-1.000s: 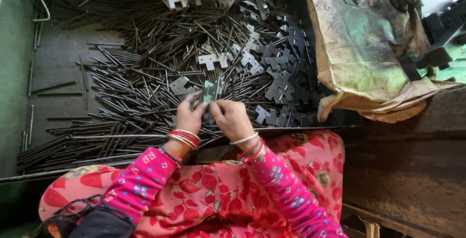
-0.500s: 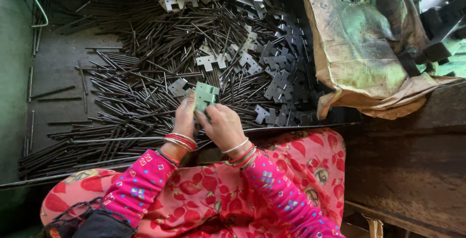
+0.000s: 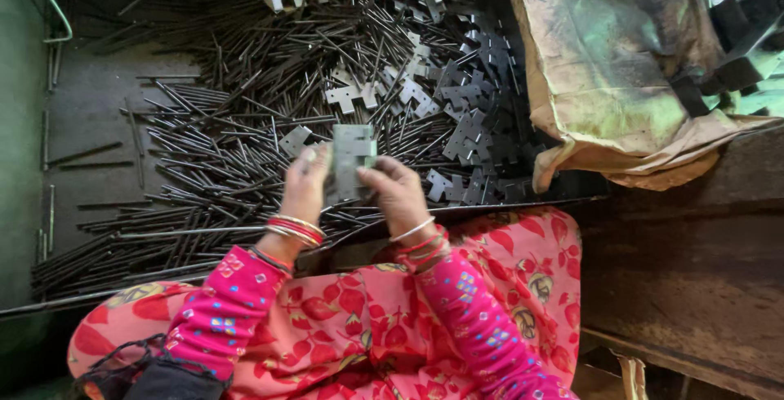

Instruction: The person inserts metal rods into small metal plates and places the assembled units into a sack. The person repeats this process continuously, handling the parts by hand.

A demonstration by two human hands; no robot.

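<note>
**Both hands on grey hinge plate over pile of pins**

Far left: green wall w/ thin bent metal rail (image 3: 51,16), dark tray floor (image 3: 98,106) w/ a few stray rods. Next, centre-left: big heap of thin dark metal pins (image 3: 204,163), mostly lying crosswise. Left hand (image 3: 305,184), red and white bangles at wrist, fingers curled round left edge of flat grey notched metal hinge plate (image 3: 349,159), held upright above the heap. Right hand (image 3: 398,196) pinching plate's right lower edge, thumb in front; grip closed, not wide. Behind, centre-right: loose pile of grey cut hinge leaves (image 3: 465,114). Far right: crumpled brown sack (image 3: 604,82) on worn wooden ledge (image 3: 694,269). Below: pink floral lap (image 3: 367,318).
</note>
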